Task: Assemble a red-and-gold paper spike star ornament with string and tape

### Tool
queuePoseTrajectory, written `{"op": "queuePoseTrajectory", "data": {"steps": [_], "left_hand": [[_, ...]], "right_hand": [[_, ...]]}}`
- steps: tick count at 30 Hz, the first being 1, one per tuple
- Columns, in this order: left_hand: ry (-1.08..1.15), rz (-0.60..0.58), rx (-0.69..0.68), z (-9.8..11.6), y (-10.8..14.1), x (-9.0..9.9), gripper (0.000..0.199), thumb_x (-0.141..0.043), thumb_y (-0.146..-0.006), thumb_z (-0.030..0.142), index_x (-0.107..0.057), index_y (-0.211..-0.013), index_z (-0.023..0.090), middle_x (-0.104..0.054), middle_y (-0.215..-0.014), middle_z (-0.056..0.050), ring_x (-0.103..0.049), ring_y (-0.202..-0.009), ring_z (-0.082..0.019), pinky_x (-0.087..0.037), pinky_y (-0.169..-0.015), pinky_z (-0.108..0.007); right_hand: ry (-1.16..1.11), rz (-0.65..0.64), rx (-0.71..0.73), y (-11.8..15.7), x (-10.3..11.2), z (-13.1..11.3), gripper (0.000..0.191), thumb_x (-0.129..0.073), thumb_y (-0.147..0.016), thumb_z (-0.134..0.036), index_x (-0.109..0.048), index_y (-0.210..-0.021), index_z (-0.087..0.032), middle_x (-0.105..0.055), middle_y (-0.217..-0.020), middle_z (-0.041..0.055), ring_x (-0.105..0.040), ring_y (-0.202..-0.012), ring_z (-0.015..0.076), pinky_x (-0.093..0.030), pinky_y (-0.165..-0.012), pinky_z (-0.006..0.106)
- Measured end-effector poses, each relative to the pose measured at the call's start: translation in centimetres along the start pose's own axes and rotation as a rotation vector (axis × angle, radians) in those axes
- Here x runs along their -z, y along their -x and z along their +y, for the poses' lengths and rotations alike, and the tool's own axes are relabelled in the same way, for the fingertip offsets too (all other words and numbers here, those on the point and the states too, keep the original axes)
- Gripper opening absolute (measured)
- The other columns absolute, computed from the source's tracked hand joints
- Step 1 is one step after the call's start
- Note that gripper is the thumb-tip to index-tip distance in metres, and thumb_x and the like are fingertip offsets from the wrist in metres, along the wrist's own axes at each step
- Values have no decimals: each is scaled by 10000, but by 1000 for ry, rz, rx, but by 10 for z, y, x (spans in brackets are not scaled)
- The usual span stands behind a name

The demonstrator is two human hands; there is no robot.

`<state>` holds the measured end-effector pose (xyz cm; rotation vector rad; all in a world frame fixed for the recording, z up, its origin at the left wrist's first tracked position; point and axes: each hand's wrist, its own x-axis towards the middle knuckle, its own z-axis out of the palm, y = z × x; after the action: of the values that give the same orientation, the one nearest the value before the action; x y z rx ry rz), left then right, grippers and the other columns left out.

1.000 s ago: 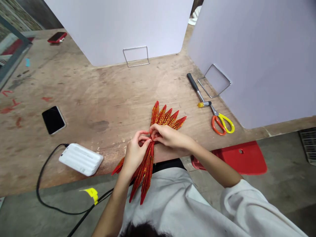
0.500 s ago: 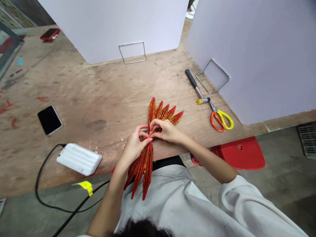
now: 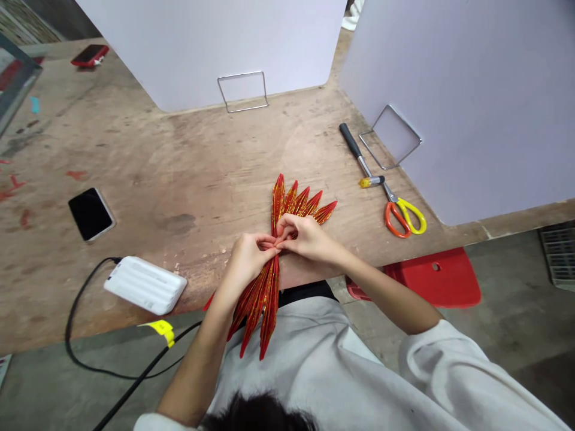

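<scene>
A pleated red-and-gold foil fan [image 3: 268, 293] is gripped at its middle, pinched by the left hand [image 3: 246, 261] and the right hand [image 3: 305, 239].

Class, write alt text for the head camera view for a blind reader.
The left hand and right hand pinch a red-and-gold foil fan at its middle above a wooden bench. Scissors, a phone and a white power bank lie nearby.
</scene>
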<state>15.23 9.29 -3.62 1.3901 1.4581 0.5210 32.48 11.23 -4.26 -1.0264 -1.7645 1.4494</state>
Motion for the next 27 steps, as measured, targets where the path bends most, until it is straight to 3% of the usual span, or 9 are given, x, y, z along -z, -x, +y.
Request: {"op": "queuePoseTrajectory", "data": {"steps": [7, 11, 14, 17, 20, 24, 27], "left_hand": [[-9, 98, -36, 0, 6, -7, 151, -678, -707, 247, -727, -797, 137, -744, -768, -77, -679, -685, -195, -503, -660, -284], [-19, 169, -45, 0, 10, -13, 135, -655, -748, 244, -733, -823, 164, -751, -791, -64, -682, -703, -191, -504, -677, -290], [-28, 212, -54, -1, 12, -15, 132, -653, -763, 260, -734, -818, 171, -751, -797, -63, -677, -703, -189, -504, -686, -298], [-19, 212, -63, -3, 12, -14, 133, -660, -755, 263, -734, -808, 167, -749, -784, -61, -670, -695, -185, -500, -684, -293], [12, 186, -78, -7, 9, -12, 154, -656, -749, 282, -739, -809, 167, -746, -779, -60, -667, -703, -186, -492, -685, -290], [54, 175, -81, -11, 7, -11, 173, -654, -737, 306, -742, -803, 172, -744, -793, -58, -659, -704, -182, -486, -676, -282], [77, 171, -60, -11, 6, -11, 180, -658, -727, 307, -738, -801, 164, -741, -786, -59, -651, -684, -175, -485, -667, -278]], "right_hand": [[42, 151, 9, 12, -13, -4, 191, -645, -746, -76, -511, -804, -199, -663, -744, -27, -695, -711, 144, -520, -630, 235], [-82, 226, 16, 29, -19, -4, 92, -604, -831, -186, -539, -892, -205, -682, -887, 22, -694, -848, 163, -551, -796, 302], [-202, 354, 35, 39, -22, -1, 134, -564, -870, -227, -532, -999, -208, -679, -1020, 61, -679, -912, 166, -543, -866, 331], [-17, 512, 46, 42, -31, 5, 115, -577, -865, -211, -595, -978, -205, -669, -977, 60, -652, -866, 167, -543, -824, 328], [233, 572, 66, 40, -46, 10, 67, -622, -835, -177, -651, -887, -208, -642, -949, 64, -613, -917, 192, -520, -848, 346], [312, 654, 66, 37, -61, 14, 46, -637, -835, -171, -659, -808, -200, -620, -947, 75, -585, -940, 206, -501, -864, 360], [339, 645, 92, 37, -61, 16, 90, -624, -847, -154, -642, -770, -196, -611, -928, 73, -572, -927, 206, -494, -849, 359]]}}
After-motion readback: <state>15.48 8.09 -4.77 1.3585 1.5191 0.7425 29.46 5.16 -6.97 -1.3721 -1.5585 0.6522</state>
